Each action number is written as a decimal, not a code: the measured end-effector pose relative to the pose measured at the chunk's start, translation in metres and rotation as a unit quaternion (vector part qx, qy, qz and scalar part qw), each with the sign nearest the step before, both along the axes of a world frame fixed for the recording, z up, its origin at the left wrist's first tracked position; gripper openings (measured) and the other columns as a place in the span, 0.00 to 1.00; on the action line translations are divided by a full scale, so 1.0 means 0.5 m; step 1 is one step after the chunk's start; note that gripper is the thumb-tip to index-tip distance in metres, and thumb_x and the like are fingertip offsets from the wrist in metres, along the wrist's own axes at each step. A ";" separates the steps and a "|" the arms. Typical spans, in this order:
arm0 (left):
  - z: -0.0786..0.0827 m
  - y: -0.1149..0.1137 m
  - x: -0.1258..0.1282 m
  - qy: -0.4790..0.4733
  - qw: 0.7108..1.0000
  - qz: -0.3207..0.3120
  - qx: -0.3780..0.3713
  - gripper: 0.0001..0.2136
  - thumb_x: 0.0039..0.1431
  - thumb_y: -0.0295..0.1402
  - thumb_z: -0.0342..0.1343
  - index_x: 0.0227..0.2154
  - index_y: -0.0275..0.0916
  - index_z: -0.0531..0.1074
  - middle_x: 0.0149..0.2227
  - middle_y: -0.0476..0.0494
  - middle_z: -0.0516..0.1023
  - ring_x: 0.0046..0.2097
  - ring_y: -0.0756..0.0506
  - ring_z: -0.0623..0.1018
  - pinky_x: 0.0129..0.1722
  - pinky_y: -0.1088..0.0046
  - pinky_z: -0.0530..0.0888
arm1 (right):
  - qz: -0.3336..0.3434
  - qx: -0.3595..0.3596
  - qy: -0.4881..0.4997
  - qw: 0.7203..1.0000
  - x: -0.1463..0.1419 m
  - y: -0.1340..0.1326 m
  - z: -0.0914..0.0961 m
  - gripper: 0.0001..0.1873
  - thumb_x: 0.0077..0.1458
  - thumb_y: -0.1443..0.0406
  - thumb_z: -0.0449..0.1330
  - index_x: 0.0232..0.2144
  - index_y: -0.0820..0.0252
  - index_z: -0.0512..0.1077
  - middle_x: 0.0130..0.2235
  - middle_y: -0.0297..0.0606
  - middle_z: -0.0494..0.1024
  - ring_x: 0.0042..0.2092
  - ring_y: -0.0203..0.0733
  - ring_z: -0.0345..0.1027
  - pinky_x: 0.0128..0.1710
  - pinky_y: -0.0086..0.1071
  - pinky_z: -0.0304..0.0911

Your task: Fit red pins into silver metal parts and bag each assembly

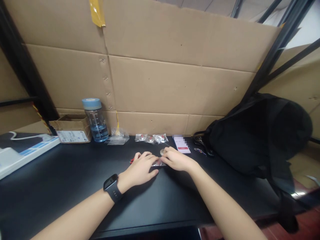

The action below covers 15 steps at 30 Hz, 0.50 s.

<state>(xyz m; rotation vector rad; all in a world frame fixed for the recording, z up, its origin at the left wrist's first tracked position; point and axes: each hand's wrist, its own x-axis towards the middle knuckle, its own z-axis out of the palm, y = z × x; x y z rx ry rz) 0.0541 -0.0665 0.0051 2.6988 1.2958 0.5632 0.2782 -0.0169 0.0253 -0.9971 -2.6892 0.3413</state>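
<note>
My left hand (142, 168) lies over a dark, flat thing with a shiny clear covering (158, 162) on the table. Its thumb is stretched away from the fingers, which rest on top. A bit of red (131, 161) shows beside the fingertips, its shape mostly hidden. My right hand (177, 160) is closed at the other end of the flat thing, its fingers pinched around a small, round, pale disc (162, 152). Most of the disc is behind the fingers. Just beyond, several small round silvery pieces in clear packets (150, 138) lie in a row.
A phone (182, 144) and keys (200, 151) lie to the right, before a black backpack (255, 136). At left stand a water bottle (96, 121), a small cardboard box (72, 130) and a white power strip (30, 156). Clear bags (118, 137) lie near the cardboard wall (160, 83).
</note>
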 end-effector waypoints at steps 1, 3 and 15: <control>-0.002 0.001 0.000 0.001 1.000 0.007 0.006 0.16 0.64 0.41 0.55 0.53 0.45 0.71 0.54 0.40 0.76 0.60 0.36 0.67 0.53 0.56 0.62 | 0.000 -0.007 0.000 1.000 -0.001 -0.002 0.001 0.16 0.68 0.59 0.54 0.39 0.57 0.81 0.43 0.43 0.75 0.50 0.48 0.67 0.53 0.39 0.63; -0.006 0.002 0.001 0.001 0.999 0.027 0.026 0.17 0.63 0.37 0.54 0.55 0.45 0.69 0.56 0.39 0.74 0.60 0.36 0.66 0.53 0.57 0.62 | -0.006 -0.022 -0.002 1.000 -0.003 -0.004 0.001 0.15 0.62 0.53 0.62 0.40 0.56 0.81 0.44 0.43 0.75 0.51 0.50 0.66 0.53 0.40 0.64; -0.011 0.026 -0.012 -0.064 0.995 0.076 0.020 0.17 0.65 0.29 0.53 0.55 0.50 0.65 0.43 0.47 0.83 0.51 0.41 0.75 0.50 0.59 0.57 | -0.017 0.014 0.018 1.000 -0.002 0.001 0.001 0.18 0.69 0.61 0.52 0.35 0.61 0.79 0.42 0.45 0.74 0.49 0.48 0.66 0.53 0.40 0.63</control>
